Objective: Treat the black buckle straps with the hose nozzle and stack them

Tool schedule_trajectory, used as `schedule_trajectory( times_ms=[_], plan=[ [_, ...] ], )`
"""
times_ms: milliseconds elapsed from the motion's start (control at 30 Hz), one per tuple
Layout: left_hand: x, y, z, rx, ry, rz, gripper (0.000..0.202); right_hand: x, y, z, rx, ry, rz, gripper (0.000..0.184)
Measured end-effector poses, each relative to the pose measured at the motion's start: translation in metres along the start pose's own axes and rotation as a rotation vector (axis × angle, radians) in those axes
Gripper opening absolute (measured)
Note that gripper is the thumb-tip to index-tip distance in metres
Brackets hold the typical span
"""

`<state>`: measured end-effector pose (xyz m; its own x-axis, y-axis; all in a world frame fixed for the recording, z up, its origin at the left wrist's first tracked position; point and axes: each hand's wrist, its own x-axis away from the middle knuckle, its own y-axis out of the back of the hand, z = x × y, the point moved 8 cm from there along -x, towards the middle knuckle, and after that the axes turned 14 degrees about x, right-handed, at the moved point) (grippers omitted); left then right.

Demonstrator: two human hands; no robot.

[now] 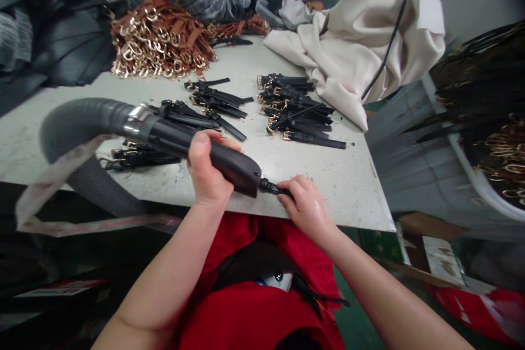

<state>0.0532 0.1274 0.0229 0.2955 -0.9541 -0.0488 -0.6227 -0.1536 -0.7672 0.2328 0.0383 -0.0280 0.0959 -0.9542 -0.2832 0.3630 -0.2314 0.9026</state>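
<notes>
My left hand (pixel 209 169) is wrapped round a long black handheld tool (pixel 240 169). A metal clamp (pixel 137 115) joins the tool's left end to a thick grey ribbed hose (pixel 98 112). At its right end, a narrow black piece (pixel 268 186) meets the tool, and my right hand (pixel 305 202) pinches that piece between thumb and fingers. Whether it is a strap or a cord I cannot tell. Behind the tool lie black straps with gold buckles, in a right-hand pile (pixel 299 104), a middle pile (pixel 217 101) and others partly hidden by the tool.
Brown straps with gold buckles (pixel 159 38) are heaped at the back of the white table (pixel 254 60). Cream fabric (pixel 348 38) covers the back right corner. A dark cord (pixel 394 33) hangs there. Right of the table stands a grey bin (pixel 410 136) holding straps.
</notes>
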Motion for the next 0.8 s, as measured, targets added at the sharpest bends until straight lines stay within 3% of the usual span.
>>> schedule_trajectory(
  times_ms=[167, 400, 533, 733, 800],
  plan=[
    [-0.003, 0.018, -0.049, 0.051, -0.117, -0.076, 0.036, 0.002, -0.001, 0.001, 0.058, 0.02, -0.017, 0.016],
    [0.019, 0.015, -0.058, 0.028, -0.087, -0.019, 0.036, 0.007, 0.01, 0.019, 0.197, 0.131, -0.077, 0.025],
    [0.023, 0.003, -0.047, 0.024, -0.094, 0.037, 0.04, 0.001, 0.009, 0.027, 0.242, 0.188, -0.042, 0.027],
    [0.031, -0.016, 0.005, -0.071, 0.018, 0.089, 0.029, -0.003, 0.003, 0.028, 0.311, 0.206, -0.046, 0.029],
    [0.029, -0.017, 0.008, -0.116, 0.045, 0.1, 0.029, 0.0, 0.003, 0.03, 0.336, 0.212, -0.064, 0.029]
  ],
)
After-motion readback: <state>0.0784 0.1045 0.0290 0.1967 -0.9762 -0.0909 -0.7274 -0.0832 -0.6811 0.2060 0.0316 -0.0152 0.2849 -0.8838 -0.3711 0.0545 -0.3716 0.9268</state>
